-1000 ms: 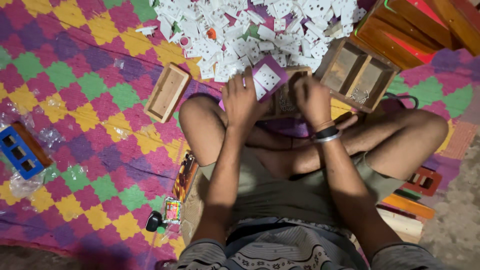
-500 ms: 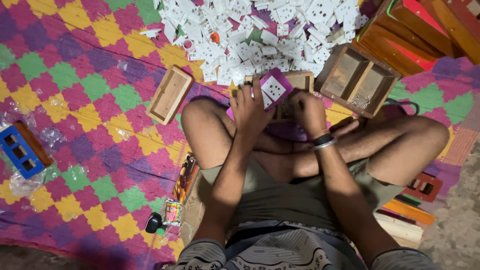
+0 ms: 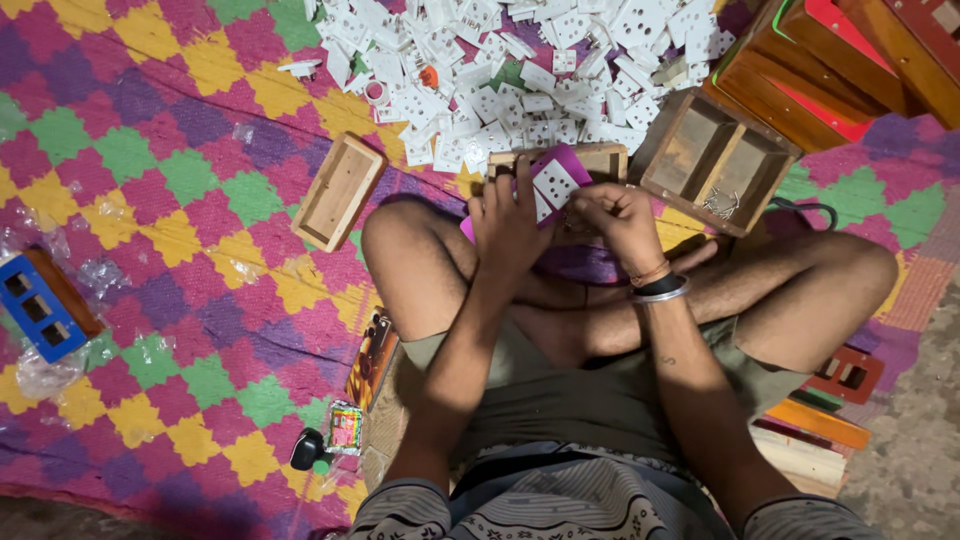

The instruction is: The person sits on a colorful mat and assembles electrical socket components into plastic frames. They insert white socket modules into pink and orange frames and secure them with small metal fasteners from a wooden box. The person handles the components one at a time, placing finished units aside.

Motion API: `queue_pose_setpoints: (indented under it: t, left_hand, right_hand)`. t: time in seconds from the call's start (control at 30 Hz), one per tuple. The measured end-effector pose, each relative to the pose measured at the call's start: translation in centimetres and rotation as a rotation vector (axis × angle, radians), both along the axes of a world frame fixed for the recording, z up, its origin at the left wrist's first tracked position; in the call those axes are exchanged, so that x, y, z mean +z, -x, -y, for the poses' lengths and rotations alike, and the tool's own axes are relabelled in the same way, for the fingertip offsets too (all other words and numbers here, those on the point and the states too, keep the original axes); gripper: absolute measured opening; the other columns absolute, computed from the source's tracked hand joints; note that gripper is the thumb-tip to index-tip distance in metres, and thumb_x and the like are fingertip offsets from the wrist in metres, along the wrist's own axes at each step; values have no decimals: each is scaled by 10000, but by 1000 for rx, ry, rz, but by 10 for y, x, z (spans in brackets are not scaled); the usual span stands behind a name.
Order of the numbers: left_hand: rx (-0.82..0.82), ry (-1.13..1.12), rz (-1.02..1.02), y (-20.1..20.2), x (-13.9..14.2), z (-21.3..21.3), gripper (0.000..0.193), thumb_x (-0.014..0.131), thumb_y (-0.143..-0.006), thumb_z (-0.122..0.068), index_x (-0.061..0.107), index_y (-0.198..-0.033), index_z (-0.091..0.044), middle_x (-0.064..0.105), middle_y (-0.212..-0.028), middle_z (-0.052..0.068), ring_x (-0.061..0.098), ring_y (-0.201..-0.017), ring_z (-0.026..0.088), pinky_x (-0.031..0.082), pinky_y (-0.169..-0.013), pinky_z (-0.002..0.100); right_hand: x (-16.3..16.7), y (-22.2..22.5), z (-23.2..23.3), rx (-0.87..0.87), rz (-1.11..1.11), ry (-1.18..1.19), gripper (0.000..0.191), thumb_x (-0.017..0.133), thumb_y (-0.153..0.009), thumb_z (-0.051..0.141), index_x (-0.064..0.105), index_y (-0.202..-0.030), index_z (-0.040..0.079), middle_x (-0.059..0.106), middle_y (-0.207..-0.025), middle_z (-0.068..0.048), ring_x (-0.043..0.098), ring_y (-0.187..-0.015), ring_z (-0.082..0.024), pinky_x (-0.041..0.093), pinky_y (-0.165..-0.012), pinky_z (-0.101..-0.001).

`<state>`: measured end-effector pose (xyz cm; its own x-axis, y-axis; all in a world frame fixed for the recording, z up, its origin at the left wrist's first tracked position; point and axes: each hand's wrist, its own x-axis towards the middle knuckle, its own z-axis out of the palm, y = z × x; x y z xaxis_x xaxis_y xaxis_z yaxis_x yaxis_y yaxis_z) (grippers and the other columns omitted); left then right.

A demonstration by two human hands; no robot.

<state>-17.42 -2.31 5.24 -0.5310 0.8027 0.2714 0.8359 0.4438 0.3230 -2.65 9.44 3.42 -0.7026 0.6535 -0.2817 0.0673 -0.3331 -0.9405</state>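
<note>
I sit cross-legged on a checked mat. My left hand (image 3: 508, 215) grips a purple plate (image 3: 556, 180) that carries a white socket piece, held over a small wooden frame (image 3: 606, 156) in front of my shins. My right hand (image 3: 615, 215), with a bangle and band at the wrist, has its fingers closed against the right side of that plate. What its fingertips pinch is hidden. Beyond my hands lies a heap of white socket parts (image 3: 520, 70).
A shallow wooden box (image 3: 338, 192) lies left of my knee. A divided wooden box (image 3: 712, 160) with a few screws sits to the right, with red and wooden boards (image 3: 850, 60) behind it. A blue frame (image 3: 35, 305) lies far left, small packets (image 3: 345, 428) near my hip.
Both hands have shifted slightly toward my body with the purple plate. The plate now sits lower and more upright between my hands.
</note>
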Motion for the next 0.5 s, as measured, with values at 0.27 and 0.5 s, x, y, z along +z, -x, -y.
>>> queue_pose_setpoints:
  t: [0.27, 0.5]
  left_hand:
    - [-58, 42, -51, 0, 2, 0, 976, 866, -679, -401, 456, -1488, -40, 538, -1076, 98, 526, -957, 288, 383, -769, 463]
    - [-32, -55, 9, -3, 5, 3, 945, 868, -720, -440, 456, -1484, -65, 539, -1088, 93, 531, -970, 285, 373, -781, 468]
  right_hand:
    - [-6, 8, 4, -55, 134, -63, 41, 678, -976, 36, 697, -992, 3, 733, -831, -35, 697, -721, -90, 587, -651, -244]
    - [-23, 6, 6, -223, 264, -643, 319, 905, -861, 49, 598, -935, 8, 597, -812, -21, 524, -711, -65, 459, -649, -201]
